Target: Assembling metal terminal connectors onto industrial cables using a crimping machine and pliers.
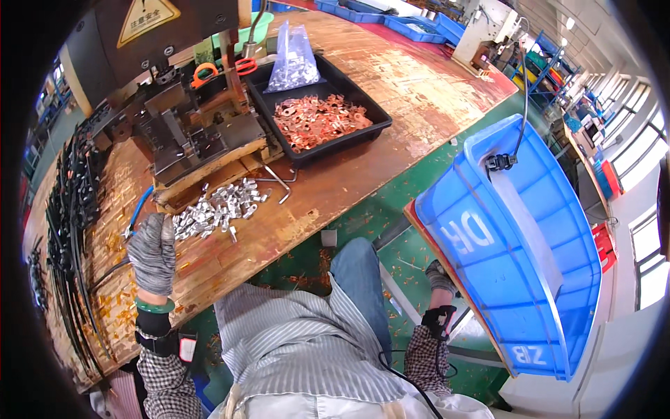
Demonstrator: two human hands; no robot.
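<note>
Has left hand (152, 255) by silver lugs (220, 207) on the surface (307, 202), right hand (440, 276) by blue crate (481, 279); cannot tell either's grip.

The one view sits on the person's head, facing down and forward past the striped apron (300, 342), which is close at the lower edge. It takes in the left hand (152, 255) over the desk (412, 91), the right hand (440, 277) beside the near blue crate (516, 279), and distant windows (645, 241). The wide fisheye bends straight edges inside a dark rim.
</note>
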